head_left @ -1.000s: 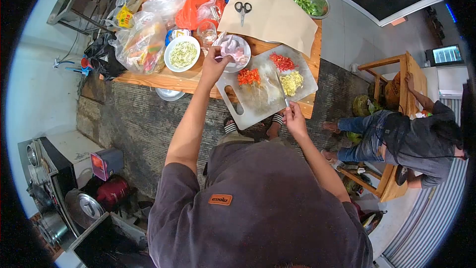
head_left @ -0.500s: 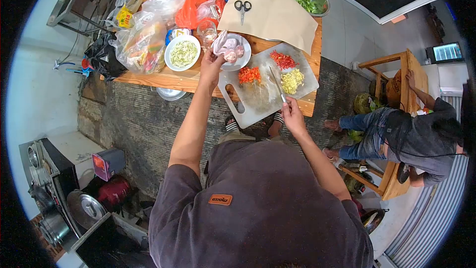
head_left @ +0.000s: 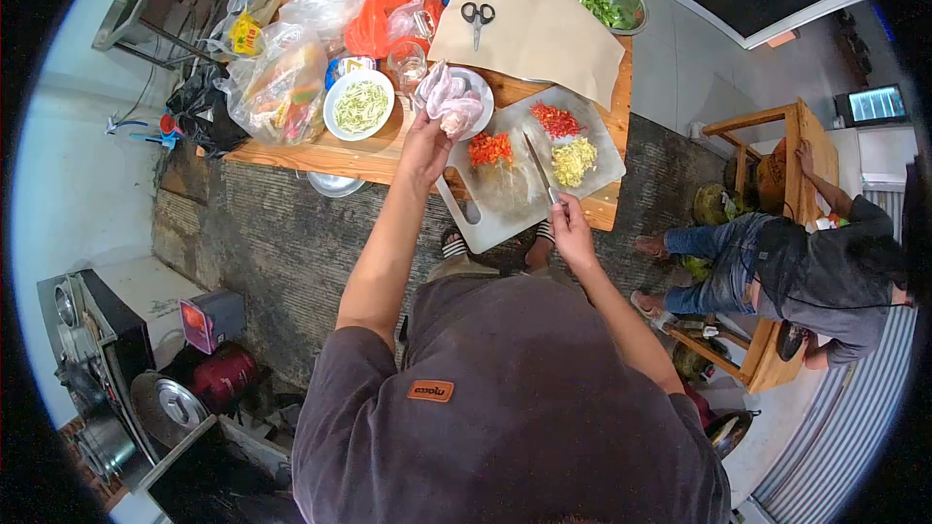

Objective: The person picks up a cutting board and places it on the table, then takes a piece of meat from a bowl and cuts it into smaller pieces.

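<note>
My left hand is closed on a pale pink piece of raw meat, held over the near side of a white plate. In my right hand is a knife, its blade pointing away over the white cutting board. On the board lie chopped orange-red pieces, chopped red pieces and a chopped yellow heap. Left of the plate stand a glass and a white bowl of pale green shreds.
Black scissors lie on brown paper. A metal bowl of greens stands at the table's far right corner. Plastic bags crowd the left side. Another person is at a wooden table on the right.
My left hand has lifted the meat off the plate and shifted slightly right and nearer. My right hand with the knife has barely moved.
</note>
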### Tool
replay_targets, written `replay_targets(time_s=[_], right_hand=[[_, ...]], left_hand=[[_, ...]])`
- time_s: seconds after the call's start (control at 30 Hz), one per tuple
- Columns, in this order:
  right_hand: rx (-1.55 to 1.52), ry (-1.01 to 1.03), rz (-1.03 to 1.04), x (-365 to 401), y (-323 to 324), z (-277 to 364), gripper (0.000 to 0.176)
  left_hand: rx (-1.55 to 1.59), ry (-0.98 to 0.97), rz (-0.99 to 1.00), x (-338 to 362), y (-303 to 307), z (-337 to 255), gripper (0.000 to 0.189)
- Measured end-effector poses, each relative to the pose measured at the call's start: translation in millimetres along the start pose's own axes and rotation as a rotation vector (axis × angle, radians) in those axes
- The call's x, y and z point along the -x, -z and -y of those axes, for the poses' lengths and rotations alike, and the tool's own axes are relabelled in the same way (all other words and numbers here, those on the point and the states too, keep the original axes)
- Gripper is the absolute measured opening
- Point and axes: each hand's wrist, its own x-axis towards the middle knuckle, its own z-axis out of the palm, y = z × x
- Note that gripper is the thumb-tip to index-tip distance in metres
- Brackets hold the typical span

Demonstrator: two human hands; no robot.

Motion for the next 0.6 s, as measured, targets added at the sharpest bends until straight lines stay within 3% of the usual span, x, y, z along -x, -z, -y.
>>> replay_targets(time_s=[0.1, 0.3, 0.6], right_hand=[[0.007, 0.030, 0.007, -2.0, 0.1, -0.6, 0.032], [-0.093, 0.008, 0.036, -4.7, -1.2, -0.9, 0.030], [-0.166, -0.021, 0.029, -5.2, -2.0, -16.7, 0.029]], left_hand=[[0.180, 0.062, 0.075, 3.9, 1.2, 3.9, 0.045], [0.392, 0.162, 0.042, 5.4, 7.0, 18.4, 0.042], [0.391, 0.230, 0.139, 17.8, -2.8, 17.0, 0.047]])
